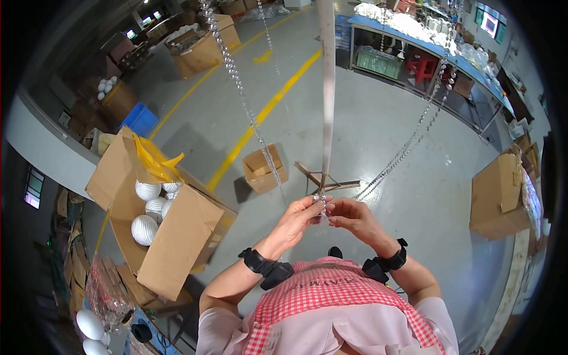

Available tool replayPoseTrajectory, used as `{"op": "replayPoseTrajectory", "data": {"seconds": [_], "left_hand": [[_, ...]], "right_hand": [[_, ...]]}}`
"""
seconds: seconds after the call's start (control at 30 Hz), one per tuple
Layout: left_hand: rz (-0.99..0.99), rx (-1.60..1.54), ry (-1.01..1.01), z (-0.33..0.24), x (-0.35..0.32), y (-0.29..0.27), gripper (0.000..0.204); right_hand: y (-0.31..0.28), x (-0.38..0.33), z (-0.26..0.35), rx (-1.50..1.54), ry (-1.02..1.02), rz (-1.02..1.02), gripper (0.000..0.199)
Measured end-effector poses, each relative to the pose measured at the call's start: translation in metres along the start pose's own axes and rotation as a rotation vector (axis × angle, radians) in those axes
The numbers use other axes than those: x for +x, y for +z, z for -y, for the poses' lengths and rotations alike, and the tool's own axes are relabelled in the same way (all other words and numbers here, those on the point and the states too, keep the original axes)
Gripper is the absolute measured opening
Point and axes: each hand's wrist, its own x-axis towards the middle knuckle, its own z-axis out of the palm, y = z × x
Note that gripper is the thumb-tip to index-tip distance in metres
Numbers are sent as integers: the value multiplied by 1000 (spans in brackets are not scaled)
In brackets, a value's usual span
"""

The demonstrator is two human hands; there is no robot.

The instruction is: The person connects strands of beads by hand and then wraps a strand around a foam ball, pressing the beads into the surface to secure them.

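My left hand (296, 222) and my right hand (353, 217) meet in front of my chest, fingertips pinched together on the lower end of a clear crystal bead strand (323, 201). That strand hangs beside a tall white pole (326, 89) that stands on a wooden cross base (331, 180). Two more bead strands hang nearby: one long strand (239, 89) runs down from the upper left, another (414, 133) slants in from the upper right. Both wrists wear black bands. A red-checked apron covers my chest.
A large open cardboard box (177, 236) with several white faceted balls (145, 229) stands at left. A small cardboard box (265, 168) sits on the grey floor, another box (497, 198) at right. A blue workbench (414, 35) runs along the back right; yellow floor lines cross the middle.
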Motion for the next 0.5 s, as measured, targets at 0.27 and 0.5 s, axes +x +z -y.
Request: {"op": "replayPoseTrajectory", "data": {"seconds": [0.27, 0.5], "left_hand": [[-22, -50, 4, 3, -3, 0, 34], [-79, -23, -127, 4, -2, -7, 24]], "right_hand": [[-4, -1, -4, -83, 66, -13, 20], [0, 0, -4, -41, -115, -96, 21]]}}
